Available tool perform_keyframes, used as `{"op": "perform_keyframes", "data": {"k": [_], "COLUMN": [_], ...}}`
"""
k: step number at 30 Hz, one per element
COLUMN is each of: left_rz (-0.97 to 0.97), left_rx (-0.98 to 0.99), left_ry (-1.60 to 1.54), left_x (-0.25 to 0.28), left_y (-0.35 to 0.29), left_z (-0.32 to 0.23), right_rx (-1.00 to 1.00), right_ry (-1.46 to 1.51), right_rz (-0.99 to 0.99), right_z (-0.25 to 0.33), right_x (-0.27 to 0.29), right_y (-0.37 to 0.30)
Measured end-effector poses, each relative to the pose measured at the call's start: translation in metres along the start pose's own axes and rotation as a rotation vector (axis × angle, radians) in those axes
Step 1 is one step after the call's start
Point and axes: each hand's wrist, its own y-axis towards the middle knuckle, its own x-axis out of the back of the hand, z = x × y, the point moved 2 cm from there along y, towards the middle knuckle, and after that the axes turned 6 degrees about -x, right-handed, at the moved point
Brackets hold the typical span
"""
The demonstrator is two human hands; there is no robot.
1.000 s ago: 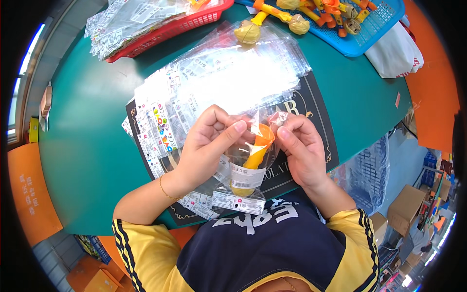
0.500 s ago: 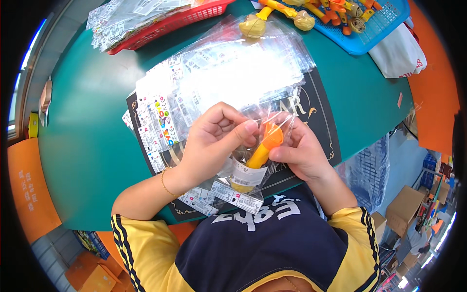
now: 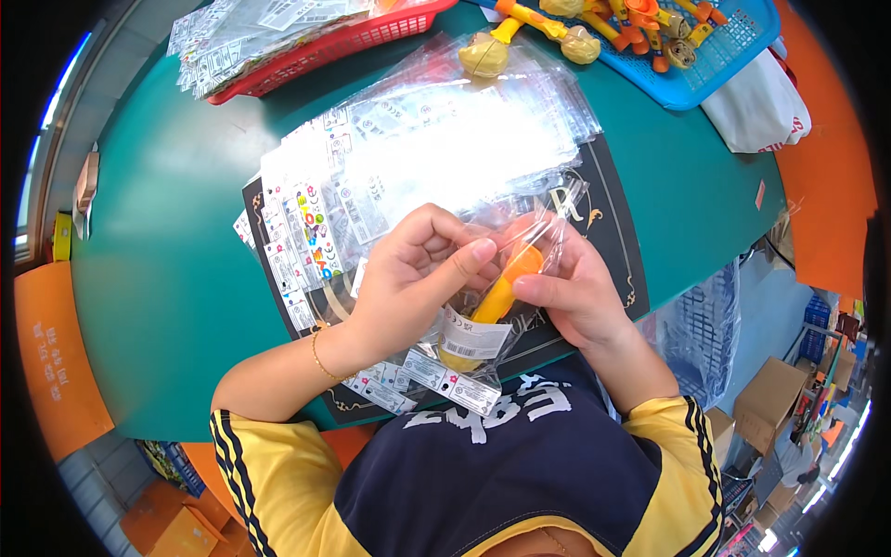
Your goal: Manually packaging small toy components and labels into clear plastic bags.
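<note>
A clear plastic bag (image 3: 471,336) with a white printed label holds a yellow toy (image 3: 497,302) with an orange, flared end, tilted with that end up and to the right. My left hand (image 3: 422,274) pinches the bag's upper edge between thumb and bent fingers. On the other side, my right hand (image 3: 571,278) grips the bag near the orange end, its thumb pressed against the toy through the film. The toy's lower end is partly covered by the label. Beyond my hands a pile of flat clear bags (image 3: 399,167) lies on a black printed board (image 3: 622,223), with strong glare on it.
A red basket (image 3: 343,42) with stacked packaging sits at the far left of the green table (image 3: 167,232). At the far right stands a blue basket (image 3: 687,88) of yellow and orange toys. Two similar toys (image 3: 484,56) lie beside it. A white bag (image 3: 756,102) is next to that basket.
My right thumb has moved up along the toy, and the bag's top is now gathered closer between my hands. The orange end is more covered by film and fingers.
</note>
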Motion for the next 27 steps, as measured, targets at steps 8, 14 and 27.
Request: {"op": "perform_keyframes", "data": {"k": [8,14,27], "left_rz": [0.03,-0.001,-0.055], "left_rx": [-0.019,0.002,0.01], "left_ry": [0.052,0.026,-0.105], "left_x": [0.004,0.004,0.003], "left_y": [0.003,0.004,0.006], "left_z": [-0.001,-0.002,0.003], "right_rx": [0.028,0.106,0.177], "right_ry": [-0.072,-0.049,-0.155], "right_rz": [-0.023,-0.026,-0.184], "right_z": [0.002,0.003,0.004], "right_x": [0.0,0.005,0.016], "right_y": [-0.001,-0.002,-0.005]}}
